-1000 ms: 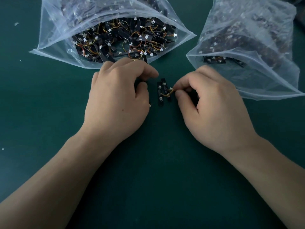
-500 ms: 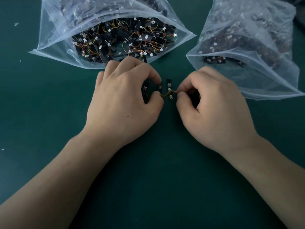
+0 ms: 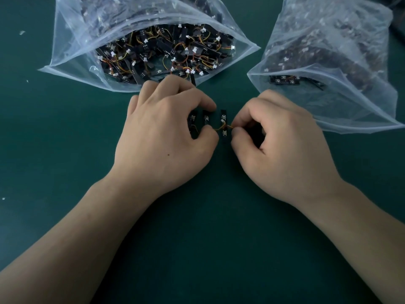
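Note:
Three small black circuit strips with white connectors lie side by side on the green mat between my hands. My left hand pinches the middle strip between forefinger and thumb, with another strip under its fingers. The right-hand strip lies free beside my thumb. An orange-yellow wire runs from the strips to my right hand, which pinches its end between thumb and forefinger.
An open clear plastic bag full of black strips with orange wires and white plugs lies at the back left. A second clear bag with dark parts lies at the back right. The green mat spreads toward me.
My left hand slid right and took hold of a strip. The strips now lie spread apart in a row, and the wire is stretched toward my right hand.

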Demonstrator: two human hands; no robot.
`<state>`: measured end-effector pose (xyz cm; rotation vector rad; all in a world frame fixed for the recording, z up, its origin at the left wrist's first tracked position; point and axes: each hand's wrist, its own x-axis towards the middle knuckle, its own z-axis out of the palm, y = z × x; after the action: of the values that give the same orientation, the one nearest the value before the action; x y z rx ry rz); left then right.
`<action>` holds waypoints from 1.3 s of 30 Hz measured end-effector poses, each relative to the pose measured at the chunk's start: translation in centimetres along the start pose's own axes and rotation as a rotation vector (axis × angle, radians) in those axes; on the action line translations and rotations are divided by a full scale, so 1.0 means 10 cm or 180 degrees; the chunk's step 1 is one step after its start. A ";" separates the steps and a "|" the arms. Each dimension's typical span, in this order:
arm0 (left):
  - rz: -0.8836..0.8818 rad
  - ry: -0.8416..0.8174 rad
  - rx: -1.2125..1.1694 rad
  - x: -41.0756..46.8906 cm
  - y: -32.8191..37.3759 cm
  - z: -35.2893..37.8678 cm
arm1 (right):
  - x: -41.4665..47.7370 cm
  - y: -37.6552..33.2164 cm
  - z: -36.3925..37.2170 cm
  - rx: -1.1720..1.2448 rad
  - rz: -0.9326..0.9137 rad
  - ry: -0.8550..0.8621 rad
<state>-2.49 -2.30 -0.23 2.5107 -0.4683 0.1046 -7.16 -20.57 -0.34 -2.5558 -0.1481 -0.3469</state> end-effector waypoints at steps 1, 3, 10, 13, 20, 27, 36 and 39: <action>-0.0002 0.0023 -0.0075 0.00 0.00 -0.01 | 0.00 0.00 0.00 0.0027 -0.0012 -0.0007; -0.0056 0.0171 -0.0322 0.02 0.01 -0.03 | -0.01 -0.01 0.00 0.0047 -0.0029 -0.0027; -0.0237 0.0633 -0.0146 0.00 -0.02 -0.05 | -0.02 0.00 0.01 0.0083 -0.0031 0.0000; -0.0394 0.0488 -0.0024 0.02 -0.05 -0.02 | -0.01 0.01 0.01 0.0057 -0.0064 0.0023; -0.0467 0.0421 0.0109 0.01 -0.06 0.00 | -0.02 0.01 0.02 0.0037 -0.0068 0.0045; -0.0493 0.0439 0.0166 0.01 -0.05 0.01 | -0.02 0.01 0.02 0.0047 -0.0055 0.0067; -0.0548 0.0405 0.0032 0.02 -0.02 -0.03 | -0.01 0.01 0.01 0.0085 -0.0034 0.0031; -0.0586 0.0432 -0.0172 0.02 -0.01 -0.06 | -0.02 0.01 0.01 0.0104 -0.0028 0.0025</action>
<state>-2.22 -2.00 0.23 2.4607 -0.1816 0.1870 -7.27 -20.60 -0.53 -2.5220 -0.1608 -0.3547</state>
